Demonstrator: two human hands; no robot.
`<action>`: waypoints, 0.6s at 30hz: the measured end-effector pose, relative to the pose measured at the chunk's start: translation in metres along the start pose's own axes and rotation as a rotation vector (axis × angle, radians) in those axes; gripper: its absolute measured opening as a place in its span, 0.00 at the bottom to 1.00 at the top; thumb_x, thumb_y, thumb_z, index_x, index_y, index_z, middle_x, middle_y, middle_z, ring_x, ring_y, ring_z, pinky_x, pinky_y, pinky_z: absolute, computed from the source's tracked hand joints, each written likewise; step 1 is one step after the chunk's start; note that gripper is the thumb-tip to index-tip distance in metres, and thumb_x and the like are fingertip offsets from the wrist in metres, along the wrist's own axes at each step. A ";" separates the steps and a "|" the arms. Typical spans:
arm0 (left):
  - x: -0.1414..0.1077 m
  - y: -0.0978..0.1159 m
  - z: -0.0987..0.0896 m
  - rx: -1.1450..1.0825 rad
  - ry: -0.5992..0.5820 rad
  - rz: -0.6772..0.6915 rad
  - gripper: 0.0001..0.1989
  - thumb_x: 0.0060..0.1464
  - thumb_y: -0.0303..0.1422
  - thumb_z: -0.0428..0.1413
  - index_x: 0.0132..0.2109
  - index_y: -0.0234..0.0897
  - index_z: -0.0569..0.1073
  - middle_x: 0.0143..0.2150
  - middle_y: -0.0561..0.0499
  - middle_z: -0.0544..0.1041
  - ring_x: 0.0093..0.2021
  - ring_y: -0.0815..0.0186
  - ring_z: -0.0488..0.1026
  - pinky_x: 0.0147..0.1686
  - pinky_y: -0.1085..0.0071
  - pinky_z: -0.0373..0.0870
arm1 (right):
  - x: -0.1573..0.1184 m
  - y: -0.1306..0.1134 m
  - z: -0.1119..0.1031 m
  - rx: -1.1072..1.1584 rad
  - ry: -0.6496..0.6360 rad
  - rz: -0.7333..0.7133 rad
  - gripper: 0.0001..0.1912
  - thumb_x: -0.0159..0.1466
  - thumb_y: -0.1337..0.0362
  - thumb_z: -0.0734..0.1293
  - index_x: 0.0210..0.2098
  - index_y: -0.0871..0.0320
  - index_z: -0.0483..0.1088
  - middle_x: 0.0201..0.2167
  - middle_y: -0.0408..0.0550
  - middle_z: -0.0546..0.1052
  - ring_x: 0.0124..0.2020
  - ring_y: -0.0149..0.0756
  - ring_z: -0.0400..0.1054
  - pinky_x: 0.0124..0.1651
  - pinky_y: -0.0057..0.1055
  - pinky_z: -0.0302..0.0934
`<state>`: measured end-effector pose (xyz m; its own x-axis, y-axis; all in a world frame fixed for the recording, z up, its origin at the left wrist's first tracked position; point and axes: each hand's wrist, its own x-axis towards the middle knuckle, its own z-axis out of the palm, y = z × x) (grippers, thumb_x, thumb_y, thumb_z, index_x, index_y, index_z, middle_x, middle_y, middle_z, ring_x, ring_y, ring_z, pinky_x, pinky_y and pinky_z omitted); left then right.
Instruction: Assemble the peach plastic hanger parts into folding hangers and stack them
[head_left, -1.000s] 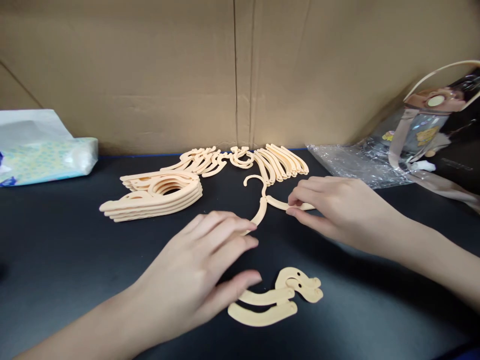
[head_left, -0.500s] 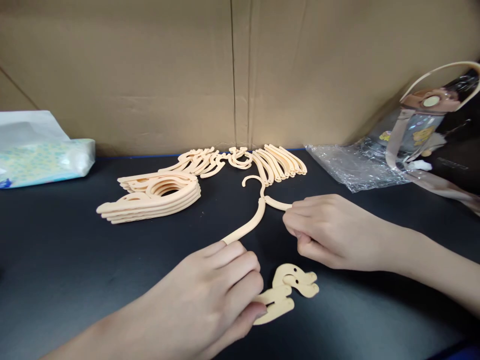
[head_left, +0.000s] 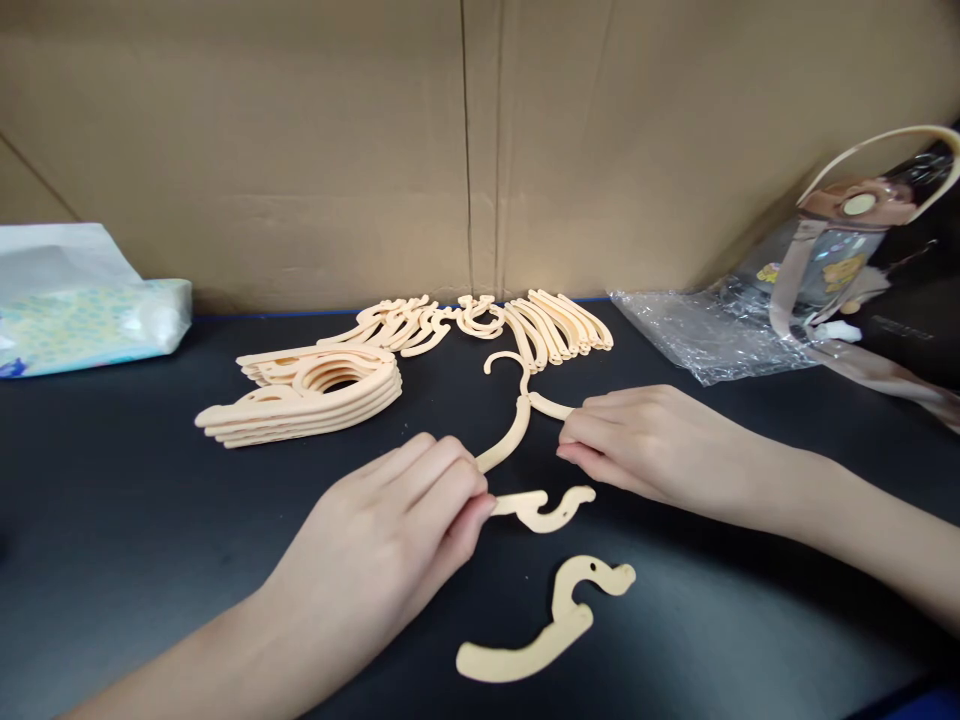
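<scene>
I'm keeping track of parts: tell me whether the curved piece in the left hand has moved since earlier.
Yes. The curved piece in the left hand has moved away from the wearer, nearer the unmoved hook.

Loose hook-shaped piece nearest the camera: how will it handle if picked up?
The loose piece looks like thin moulded plastic, so probably stiff and light. It lies flat, so rolling seems unlikely. Its two curved parts meet at what looks like a joint, so it may swing there when lifted by one end.

Smooth cream hanger pieces [head_left: 525, 655], apparently matt plastic; glossy, crinkled clear plastic wrap [head_left: 682, 325].
</scene>
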<state>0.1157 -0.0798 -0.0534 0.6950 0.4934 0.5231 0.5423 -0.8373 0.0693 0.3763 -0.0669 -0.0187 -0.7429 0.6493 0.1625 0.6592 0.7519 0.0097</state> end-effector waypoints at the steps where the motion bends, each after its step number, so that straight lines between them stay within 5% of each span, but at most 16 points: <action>1: 0.000 -0.001 0.000 0.003 -0.002 -0.024 0.11 0.70 0.26 0.43 0.37 0.38 0.65 0.33 0.53 0.70 0.32 0.65 0.66 0.33 0.67 0.61 | 0.000 0.000 0.000 0.007 -0.008 0.005 0.15 0.72 0.66 0.60 0.28 0.59 0.68 0.25 0.42 0.71 0.25 0.31 0.62 0.31 0.30 0.52; 14: 0.001 -0.010 -0.005 -0.029 0.005 -0.213 0.09 0.69 0.30 0.45 0.38 0.40 0.65 0.33 0.56 0.69 0.32 0.67 0.68 0.32 0.68 0.60 | -0.002 -0.008 -0.006 0.156 0.065 0.051 0.09 0.69 0.68 0.62 0.30 0.56 0.61 0.25 0.39 0.70 0.23 0.28 0.60 0.27 0.26 0.50; 18: 0.001 -0.010 -0.005 -0.069 0.000 -0.245 0.10 0.70 0.30 0.45 0.38 0.41 0.65 0.32 0.56 0.68 0.32 0.67 0.68 0.32 0.69 0.60 | 0.000 -0.008 -0.004 0.207 0.061 0.072 0.05 0.70 0.62 0.64 0.39 0.57 0.65 0.28 0.40 0.74 0.25 0.30 0.67 0.29 0.26 0.55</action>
<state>0.1084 -0.0720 -0.0491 0.5464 0.6836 0.4838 0.6610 -0.7067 0.2521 0.3716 -0.0740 -0.0150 -0.6821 0.6990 0.2148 0.6680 0.7151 -0.2058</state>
